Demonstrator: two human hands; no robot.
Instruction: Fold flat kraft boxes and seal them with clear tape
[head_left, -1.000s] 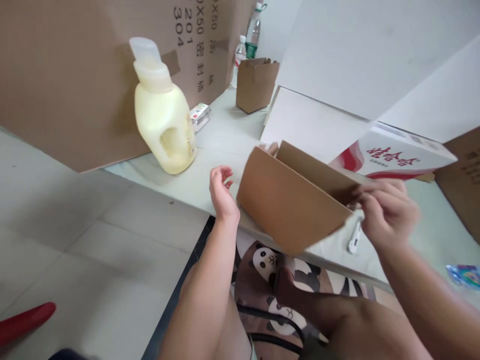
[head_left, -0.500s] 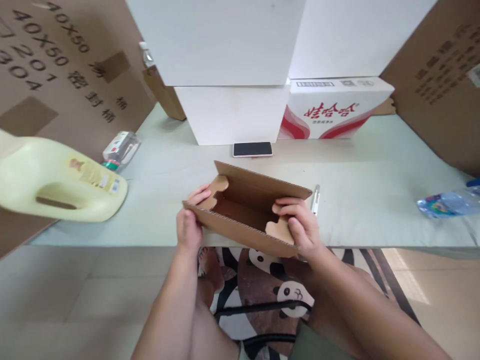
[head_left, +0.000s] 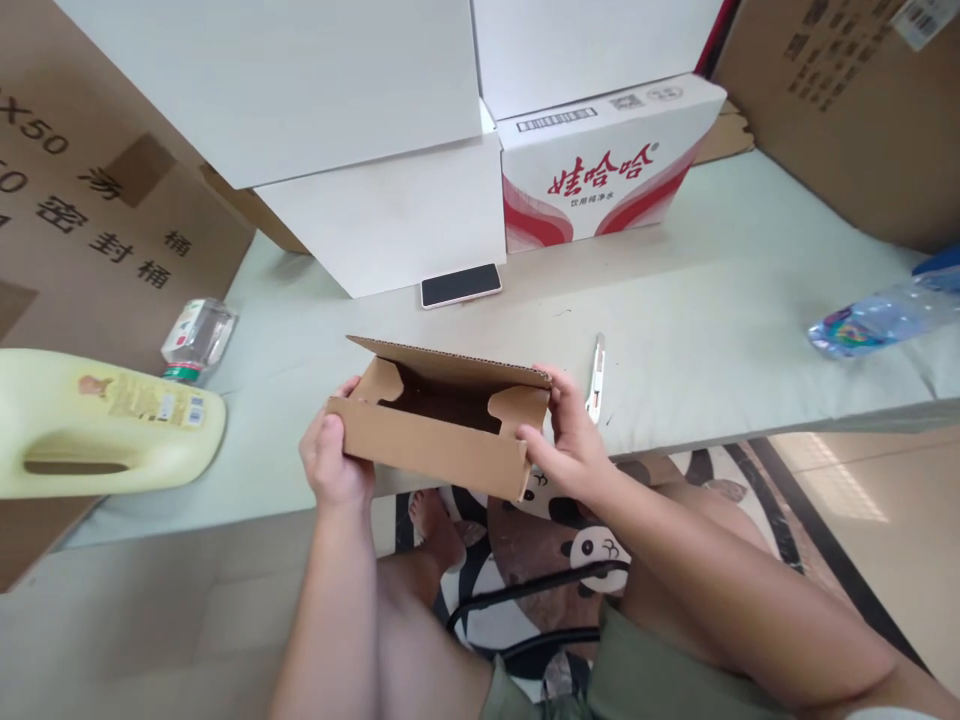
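Note:
Between my hands is a small brown cardboard box (head_left: 435,446), its top open toward me and its inside dark. The long back flap stands raised, and the two short end flaps fold inward over the opening. My left hand (head_left: 335,455) grips the left end, thumb on the front wall and fingers behind. At the right end my right hand (head_left: 568,435) is closed on the box, thumb near the front corner and fingers at the back flap's edge. Just right of that hand, a white utility knife (head_left: 596,378) lies on the table.
A phone (head_left: 460,286) lies before stacked white cartons (head_left: 390,220) and a red-and-white carton (head_left: 592,175). Left are a yellow jug (head_left: 161,430) and a clear bottle (head_left: 199,335); right is a plastic bottle (head_left: 870,322). Large brown cartons flank the pale-green-covered table (head_left: 690,330).
The box has moved left and tipped, so its front wall shows more. Its end flaps have swung inward, and my right fingers have shifted from the end flap to the back corner. The view has turned.

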